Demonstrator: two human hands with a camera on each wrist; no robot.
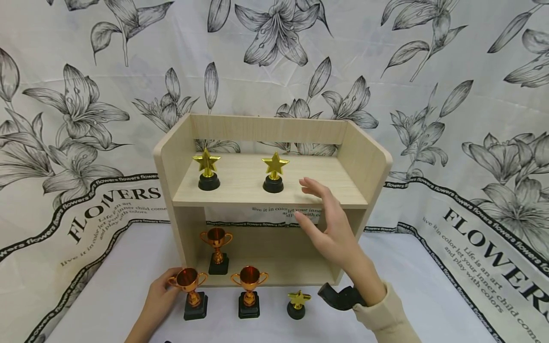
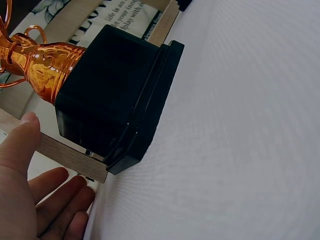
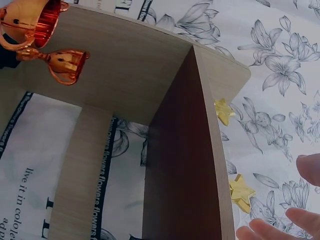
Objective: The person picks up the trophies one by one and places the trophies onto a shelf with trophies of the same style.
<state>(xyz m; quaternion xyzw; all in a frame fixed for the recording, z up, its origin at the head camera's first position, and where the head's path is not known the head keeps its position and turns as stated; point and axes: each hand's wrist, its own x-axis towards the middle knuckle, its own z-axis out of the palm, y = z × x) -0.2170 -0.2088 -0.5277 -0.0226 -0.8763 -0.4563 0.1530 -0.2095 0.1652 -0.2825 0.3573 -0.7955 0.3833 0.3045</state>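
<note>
My left hand (image 1: 157,296) is beside a copper two-handled trophy cup (image 1: 188,280) on a black base, at the front left of the table. In the left wrist view, thumb and fingers (image 2: 55,200) are spread apart, with nothing gripped, close to that trophy's black base (image 2: 107,85). My right hand (image 1: 330,228), fingers extended and thumb apart, is raised before the right part of the upper shelf. Nothing is in it. Left of it, a gold star trophy (image 1: 274,166) and another star trophy (image 1: 208,164) stand upright on that shelf.
A pale wooden two-tier shelf (image 1: 270,205) stands against a flower-printed cloth (image 1: 274,85). On its lower tier, at the left, is a copper trophy (image 1: 217,238). Before the shelf, another copper cup (image 1: 249,278) and a small star trophy (image 1: 297,305) stand on the white table (image 1: 107,305).
</note>
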